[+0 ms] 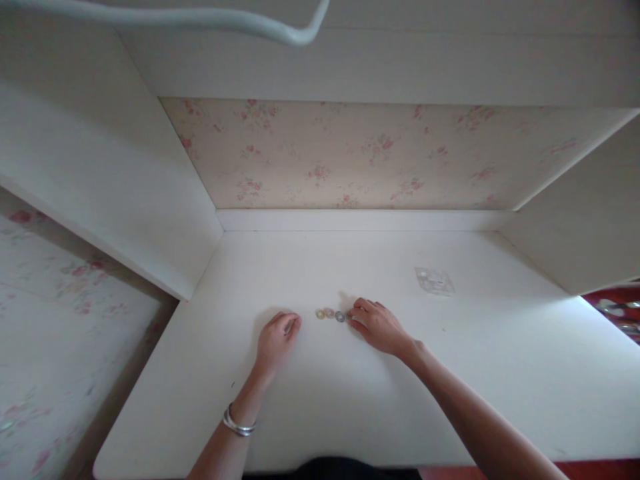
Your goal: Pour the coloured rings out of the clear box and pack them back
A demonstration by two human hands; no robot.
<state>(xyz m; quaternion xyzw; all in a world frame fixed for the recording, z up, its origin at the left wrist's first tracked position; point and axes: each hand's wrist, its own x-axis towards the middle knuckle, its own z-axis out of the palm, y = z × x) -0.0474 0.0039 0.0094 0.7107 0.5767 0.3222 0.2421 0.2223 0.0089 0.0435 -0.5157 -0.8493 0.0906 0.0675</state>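
Several small round discs with ring-like rims lie in a short row on the white tabletop (310, 407). One is a yellowish disc (320, 314), beside it a pale pinkish disc (329, 313), then a dark grey disc (341, 317). At the row's right end my right hand (376, 325) has its thumb and fingertips closed on another greyish disc (349, 316), partly covered by the fingers. My left hand (278, 339) rests on the table left of the row, apart from it, its fingers curled into a loose fist. Nothing shows in it.
A clear plastic packet (434, 281) lies right of my right hand, farther back. White side panels (165, 200) and a floral back wall (350, 153) enclose the table. A pale cable (225, 20) hangs across the top left. Reddish patterned material (617, 310) shows past the right edge.
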